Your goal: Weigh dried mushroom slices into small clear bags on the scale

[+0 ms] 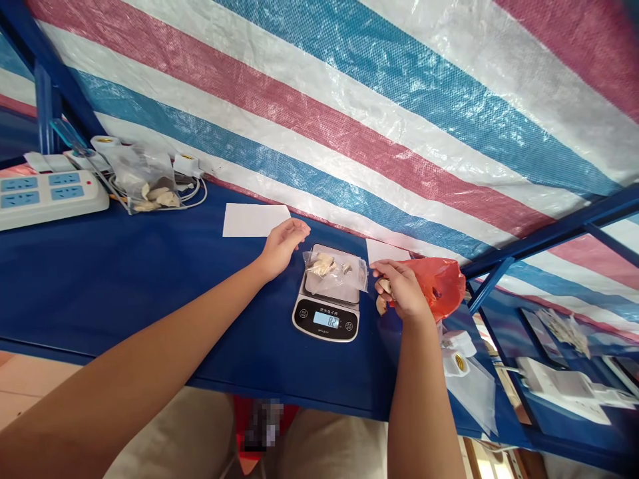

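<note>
A digital kitchen scale [325,319] stands on the blue table, its display lit and seeming to read 8.2. On its plate lies a clear plastic zip bag [355,274] with pale dried pieces [323,265] in it. My left hand [283,247] hovers left of the plate, fingers loosely bent, nothing visible in them. To the right of the scale, my right hand [399,286] is closed around a pale dried slice [385,286]. A second slice [381,306] shows just below those fingers. Behind that hand sits a red plastic bag [442,283], partly hidden.
White paper sheets [252,219] lie at the table's back edge. At left are a power strip [54,193] and another clear bag of slices [150,186] among cables. White lamp sockets [456,362] lie at right. A striped tarp [309,126] hangs behind.
</note>
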Action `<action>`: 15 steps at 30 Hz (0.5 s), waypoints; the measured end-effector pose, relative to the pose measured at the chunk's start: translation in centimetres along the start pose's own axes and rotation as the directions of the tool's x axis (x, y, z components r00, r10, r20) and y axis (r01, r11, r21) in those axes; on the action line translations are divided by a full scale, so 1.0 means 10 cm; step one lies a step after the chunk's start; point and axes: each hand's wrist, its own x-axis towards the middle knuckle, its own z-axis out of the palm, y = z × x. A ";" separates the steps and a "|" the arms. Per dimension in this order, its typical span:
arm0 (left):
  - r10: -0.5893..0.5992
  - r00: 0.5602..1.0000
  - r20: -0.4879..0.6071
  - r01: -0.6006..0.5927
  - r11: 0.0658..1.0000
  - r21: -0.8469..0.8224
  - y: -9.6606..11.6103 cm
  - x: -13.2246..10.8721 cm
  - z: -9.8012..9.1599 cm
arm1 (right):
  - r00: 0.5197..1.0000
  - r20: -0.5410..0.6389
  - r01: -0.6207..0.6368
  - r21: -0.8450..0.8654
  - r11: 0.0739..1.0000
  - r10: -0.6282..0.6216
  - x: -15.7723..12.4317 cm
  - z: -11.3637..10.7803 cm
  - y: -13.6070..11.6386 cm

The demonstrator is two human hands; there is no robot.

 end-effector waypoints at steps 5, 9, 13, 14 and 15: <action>0.209 0.897 0.390 -0.341 0.888 0.308 0.11 -0.16 0.07 | 0.961 0.242 -0.138 0.009 0.990 0.132 -0.07 -0.01 -0.06; 0.204 0.843 0.498 -0.440 0.795 0.418 0.17 -0.24 0.19 | 0.940 0.317 -0.128 -0.025 0.991 0.129 -0.10 0.03 -0.08; 0.203 0.821 0.534 -0.470 0.772 0.429 0.16 -0.25 0.25 | 0.920 0.376 -0.073 -0.121 0.990 0.113 -0.09 0.10 -0.05; 0.203 0.818 0.538 -0.471 0.773 0.425 0.15 -0.25 0.26 | 0.921 0.374 -0.058 -0.150 0.987 0.111 -0.09 0.11 -0.05; 0.202 0.818 0.539 -0.470 0.774 0.423 0.15 -0.25 0.25 | 0.923 0.370 -0.047 -0.175 0.983 0.110 -0.09 0.10 -0.05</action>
